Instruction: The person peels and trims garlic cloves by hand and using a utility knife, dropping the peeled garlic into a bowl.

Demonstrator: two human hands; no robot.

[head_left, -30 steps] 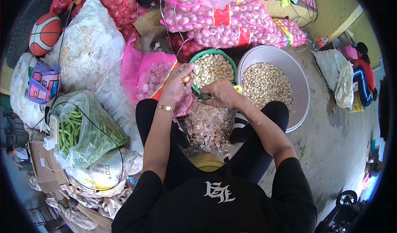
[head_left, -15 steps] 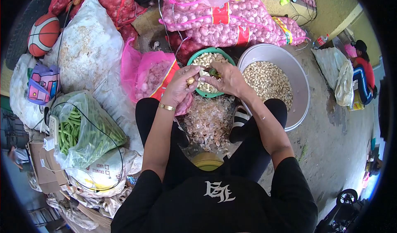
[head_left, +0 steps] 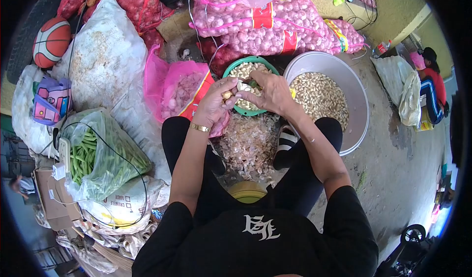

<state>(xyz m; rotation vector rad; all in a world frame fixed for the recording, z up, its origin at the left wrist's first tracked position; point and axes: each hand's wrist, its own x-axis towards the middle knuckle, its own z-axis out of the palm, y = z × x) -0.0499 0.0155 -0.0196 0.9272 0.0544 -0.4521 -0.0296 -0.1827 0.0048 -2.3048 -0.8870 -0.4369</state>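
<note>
My left hand [head_left: 215,101] is closed around garlic cloves [head_left: 226,95], one brownish and unpeeled near the palm. Meeting it from the right, my right hand [head_left: 273,94] grips what looks like a small knife, whose yellow handle end [head_left: 293,93] pokes out beside the hand. Its blade is mostly hidden by the fingers. Both hands are above the green basin [head_left: 229,71], which contains pale peeled cloves [head_left: 246,71]. To the right stands a large grey tub [head_left: 363,105] with many cloves [head_left: 319,97] in it.
Garlic skins [head_left: 248,141] cover the floor between my feet. An opened pink mesh bag [head_left: 167,87] of garlic lies left, and full garlic sacks [head_left: 275,18] are stacked behind. A bag of green beans [head_left: 105,154] sits at left. Another person [head_left: 432,82] sits at far right.
The yellow handle end now shows beside my right hand, which has turned slightly. My left hand stays nearly in place with the garlic.
</note>
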